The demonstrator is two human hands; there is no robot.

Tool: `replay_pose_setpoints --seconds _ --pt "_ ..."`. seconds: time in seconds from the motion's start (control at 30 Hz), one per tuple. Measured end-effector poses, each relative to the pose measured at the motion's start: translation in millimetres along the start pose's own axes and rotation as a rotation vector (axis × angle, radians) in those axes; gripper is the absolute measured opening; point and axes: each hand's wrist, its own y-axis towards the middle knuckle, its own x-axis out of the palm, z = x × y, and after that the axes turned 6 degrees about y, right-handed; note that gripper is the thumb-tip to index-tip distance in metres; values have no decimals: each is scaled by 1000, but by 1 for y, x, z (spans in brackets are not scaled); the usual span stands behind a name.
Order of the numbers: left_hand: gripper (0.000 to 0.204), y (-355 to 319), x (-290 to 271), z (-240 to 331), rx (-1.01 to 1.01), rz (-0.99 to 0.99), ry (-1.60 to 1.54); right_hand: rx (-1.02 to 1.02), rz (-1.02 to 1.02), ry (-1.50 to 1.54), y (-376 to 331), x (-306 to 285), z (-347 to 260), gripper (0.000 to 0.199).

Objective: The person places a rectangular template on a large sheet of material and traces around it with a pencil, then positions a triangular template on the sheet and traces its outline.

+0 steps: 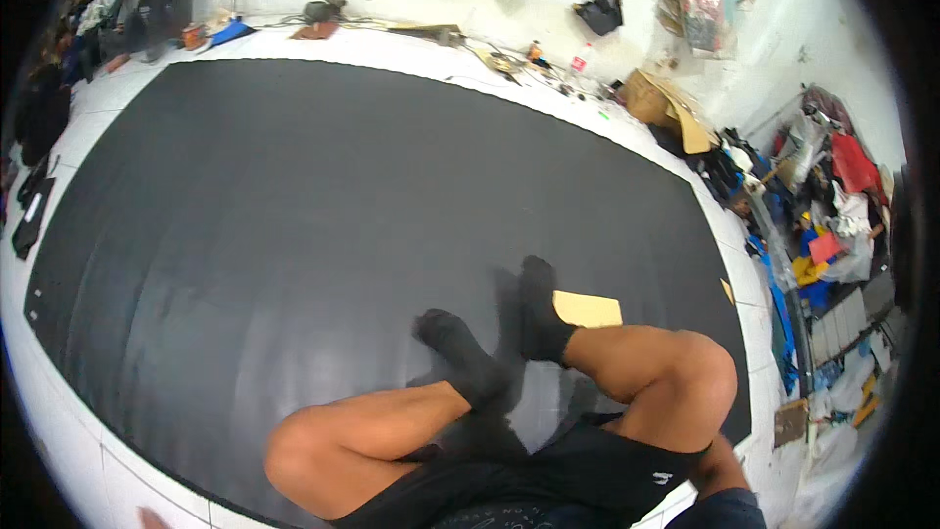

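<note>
I sit on a large black sheet (294,196) spread over the floor, knees bent and feet in dark socks. At the lower left rim only a blurred bit of my left hand (152,519) shows, over white tiles beside the sheet; its fingers cannot be made out. My right hand (720,465) is down beside my right thigh, below a dark sleeve, and my leg hides its fingers. Whether either hand holds anything is not visible. A pale yellow rectangular piece (587,311) lies on the sheet next to my right foot.
A heap of bags, cloth and scraps (832,206) lines the right wall. Along the far wall lie cables, a clear bottle (582,59) and cardboard (651,103). At the far left are dark piled items (49,118) and a black flat object (34,218) on tiles.
</note>
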Motion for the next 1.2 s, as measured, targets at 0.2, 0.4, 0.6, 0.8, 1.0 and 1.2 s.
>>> replay_pose_setpoints --seconds 0.2,0.4,0.6,0.8,1.0,1.2 --pt "52 -23 13 -15 -2 8 64 -21 256 57 -37 -190 14 70" --pt "59 -79 13 -42 -56 3 143 -384 535 -441 -58 -230 -159 34" --pt "65 -63 18 -13 -45 39 183 -590 396 -422 -20 -161 -255 32" --pt "72 15 32 53 -58 46 156 -628 69 -505 10 -119 -245 26" --pt "79 -61 1 33 -60 2 223 -473 150 -452 54 -165 -197 26" --pt "86 -132 -33 -2 -30 27 312 -264 -165 -674 66 -182 -142 27"
